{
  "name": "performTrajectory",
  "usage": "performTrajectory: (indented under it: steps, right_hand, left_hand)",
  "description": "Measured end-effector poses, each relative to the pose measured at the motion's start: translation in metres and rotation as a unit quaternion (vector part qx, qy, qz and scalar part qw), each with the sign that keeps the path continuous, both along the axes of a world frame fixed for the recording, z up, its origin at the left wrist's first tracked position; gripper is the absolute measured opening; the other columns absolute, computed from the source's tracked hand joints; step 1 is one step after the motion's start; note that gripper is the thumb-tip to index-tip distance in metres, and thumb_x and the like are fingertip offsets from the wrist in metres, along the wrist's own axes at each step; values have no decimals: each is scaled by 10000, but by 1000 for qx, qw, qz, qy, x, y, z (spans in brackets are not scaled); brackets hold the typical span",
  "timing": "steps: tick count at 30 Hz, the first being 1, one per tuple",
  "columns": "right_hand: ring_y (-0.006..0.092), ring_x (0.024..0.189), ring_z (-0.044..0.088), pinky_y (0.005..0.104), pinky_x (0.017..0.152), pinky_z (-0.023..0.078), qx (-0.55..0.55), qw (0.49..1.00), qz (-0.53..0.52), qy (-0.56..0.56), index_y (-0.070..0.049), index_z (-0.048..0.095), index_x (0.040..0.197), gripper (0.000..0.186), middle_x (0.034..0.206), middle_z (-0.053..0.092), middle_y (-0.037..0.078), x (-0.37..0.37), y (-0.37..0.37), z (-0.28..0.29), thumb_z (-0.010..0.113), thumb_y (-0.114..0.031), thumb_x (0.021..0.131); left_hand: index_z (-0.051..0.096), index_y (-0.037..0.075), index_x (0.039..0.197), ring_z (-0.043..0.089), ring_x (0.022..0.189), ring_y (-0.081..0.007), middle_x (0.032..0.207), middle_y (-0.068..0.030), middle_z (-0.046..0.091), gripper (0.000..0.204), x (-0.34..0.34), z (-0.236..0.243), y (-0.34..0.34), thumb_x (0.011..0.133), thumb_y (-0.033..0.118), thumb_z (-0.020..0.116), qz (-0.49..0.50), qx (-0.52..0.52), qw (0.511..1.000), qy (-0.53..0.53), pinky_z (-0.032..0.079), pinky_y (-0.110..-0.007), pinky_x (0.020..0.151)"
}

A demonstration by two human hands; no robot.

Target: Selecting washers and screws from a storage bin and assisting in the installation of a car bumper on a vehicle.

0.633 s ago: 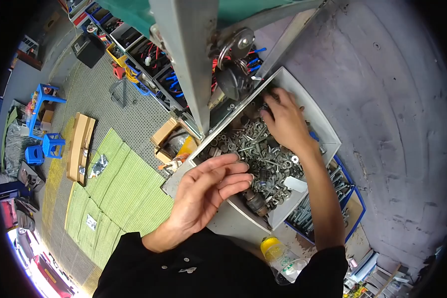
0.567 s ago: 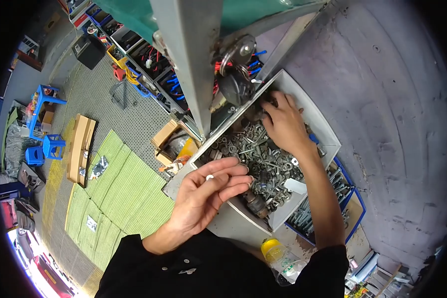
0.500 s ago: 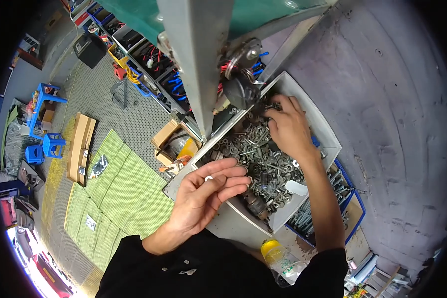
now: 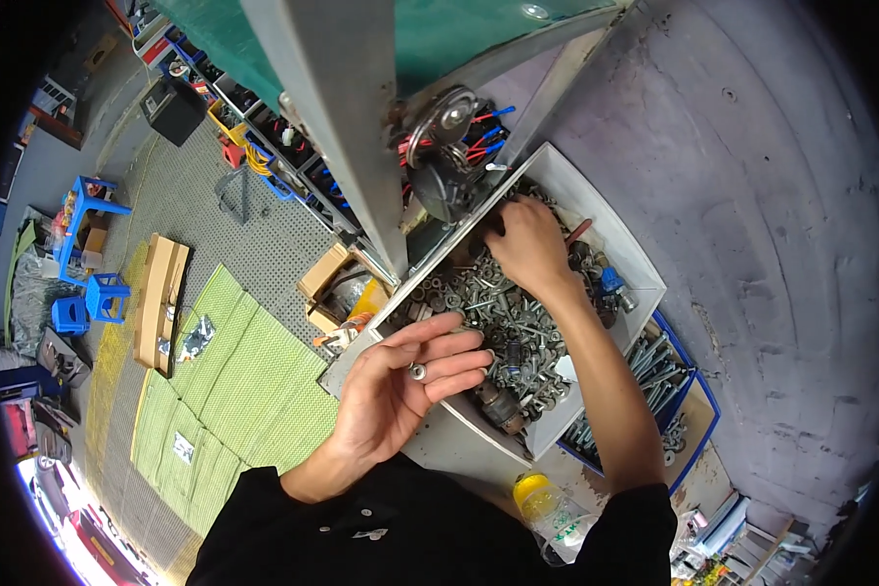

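My left hand (image 4: pixel 391 391) is palm up, fingers loosely curled, holding a small metal washer (image 4: pixel 418 372) near the thumb. It is over the near left edge of a pale bin (image 4: pixel 610 232) full of loose bolts, nuts and washers (image 4: pixel 493 293). My right hand (image 4: pixel 527 249) reaches into the bin's far part, fingers bent down among the hardware; their tips and anything they grip are hidden. A drill chuck (image 4: pixel 498 405) lies in the bin's near corner, and blue fittings (image 4: pixel 610 278) near its right wall.
A grey metal post (image 4: pixel 332 107) with a caster (image 4: pixel 444 132) stands above the bin. A blue-rimmed tray (image 4: pixel 708 410) of long bolts adjoins it on the right. Cardboard boxes (image 4: pixel 317 273), a green mat (image 4: pixel 215 391), blue stools (image 4: pixel 107 298) and parts bins (image 4: pixel 230 127) are leftward. A yellow-lidded jar (image 4: pixel 537 498) is below.
My right hand has shifted left and its fingers curl deeper into the hardware. My left hand has tilted slightly, showing the washer more clearly. The view has shifted a little.
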State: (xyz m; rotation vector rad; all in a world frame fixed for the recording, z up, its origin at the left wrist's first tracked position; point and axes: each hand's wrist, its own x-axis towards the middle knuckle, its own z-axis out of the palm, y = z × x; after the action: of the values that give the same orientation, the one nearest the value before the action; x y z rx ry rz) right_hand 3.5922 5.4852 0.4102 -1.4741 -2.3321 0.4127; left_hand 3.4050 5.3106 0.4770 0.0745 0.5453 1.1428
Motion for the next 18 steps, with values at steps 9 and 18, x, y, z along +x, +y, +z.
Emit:
performTrajectory:
  steps: [9,18]
  right_hand:
    - [444,998,658,496,907,528,-112,991,-66,-23,102,676,870,256,999,677,316,-15,2,7,699,-117,739]
    - [139,711,583,304,657,479,36,990,-74,113,23,612,873,192,804,637,80,23,-27,41,749,-112,866]
  left_hand:
    - [367,-119,1464,521,1315,-458,1454,-332,465,560,-14,-8,-6,1072,279,327,53,-1,906,-419,490,-557,1081]
    - [294,-54,1528,424,1399,-447,1479,-302,451,589,10,6,4,1091,338,337,28,19,981,-190,399,-540,1166]
